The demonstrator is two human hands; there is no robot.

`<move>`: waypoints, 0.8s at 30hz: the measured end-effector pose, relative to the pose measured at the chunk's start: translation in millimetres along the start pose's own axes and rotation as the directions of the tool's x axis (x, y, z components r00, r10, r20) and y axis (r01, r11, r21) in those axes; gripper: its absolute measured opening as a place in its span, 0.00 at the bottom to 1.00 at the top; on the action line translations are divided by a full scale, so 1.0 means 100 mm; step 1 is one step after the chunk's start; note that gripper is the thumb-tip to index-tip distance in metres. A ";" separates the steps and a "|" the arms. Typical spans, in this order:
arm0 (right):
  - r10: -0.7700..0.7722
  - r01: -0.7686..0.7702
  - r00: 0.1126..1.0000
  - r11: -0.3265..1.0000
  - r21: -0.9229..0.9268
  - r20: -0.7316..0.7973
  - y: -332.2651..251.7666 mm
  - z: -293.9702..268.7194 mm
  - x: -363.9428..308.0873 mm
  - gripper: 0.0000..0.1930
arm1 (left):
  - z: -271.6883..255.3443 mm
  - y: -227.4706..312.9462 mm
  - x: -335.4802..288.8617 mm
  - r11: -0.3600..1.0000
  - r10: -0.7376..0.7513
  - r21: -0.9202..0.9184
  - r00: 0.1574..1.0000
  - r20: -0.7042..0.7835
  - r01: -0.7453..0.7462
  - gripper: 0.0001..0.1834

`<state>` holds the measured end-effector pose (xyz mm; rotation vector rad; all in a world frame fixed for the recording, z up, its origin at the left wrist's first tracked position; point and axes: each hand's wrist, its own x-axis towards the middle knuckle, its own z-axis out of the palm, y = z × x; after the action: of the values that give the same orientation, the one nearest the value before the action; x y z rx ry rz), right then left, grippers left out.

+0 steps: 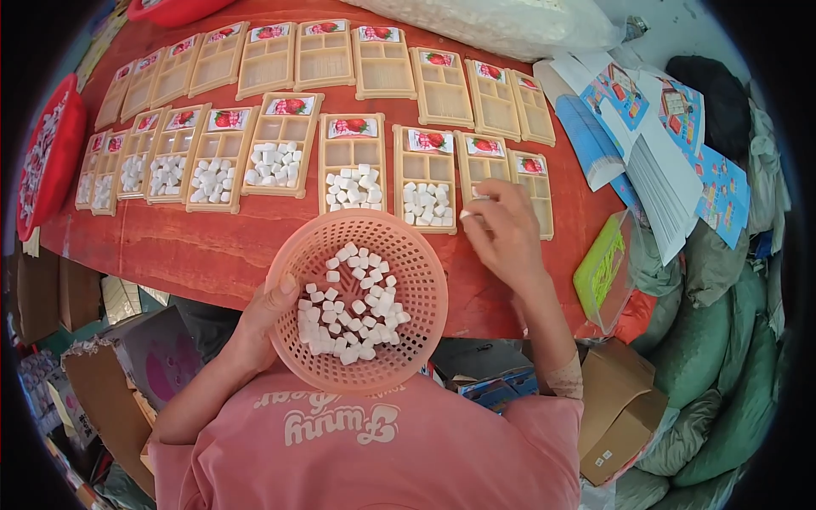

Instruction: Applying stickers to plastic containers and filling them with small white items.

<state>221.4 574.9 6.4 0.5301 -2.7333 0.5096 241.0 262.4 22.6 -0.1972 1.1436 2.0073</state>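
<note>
My left hand (265, 316) grips the rim of a round pink plastic basket (422, 280), its thumb over the edge. Small white cubes (361, 310) lie loose in the basket, which is tilted toward me. My right hand (507, 231) is bent over the lower part of a beige compartment tray (484, 168) in the near row, its fingers curled, with bits of white showing at the fingertips. Immediately left, another beige tray (425, 168) has white cubes (427, 204) in its large lower compartment. The last near tray (531, 183), at the right, shows no cubes.
Two rows of beige trays with strawberry picture cards (325, 28) stand on the red table (229, 255). A red basin (53, 157) is at the left. Printed sheets (654, 170) and a clear box of green strips (603, 268) lie right. Cardboard boxes (625, 408) stand below.
</note>
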 end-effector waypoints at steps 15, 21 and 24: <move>-0.100 -0.048 0.870 0.957 0.285 0.483 -0.98 -0.36 0.05 0.21 | 0.22 0.08 0.31 0.991 -0.111 0.095 0.975 0.194 0.094 0.38; -0.170 0.067 0.858 0.973 0.221 0.485 -1.05 -0.18 -0.02 0.16 | 0.29 0.06 0.38 0.991 -0.029 0.131 0.976 0.214 0.001 0.41; -0.242 0.146 0.871 0.958 0.245 0.428 -0.98 -0.18 -0.04 0.10 | 0.30 0.05 0.41 0.994 -0.037 0.105 0.979 0.201 0.016 0.41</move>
<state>269.2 498.1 49.1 1.0943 -3.0255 0.6945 217.1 308.2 23.3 0.0443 1.1037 1.8908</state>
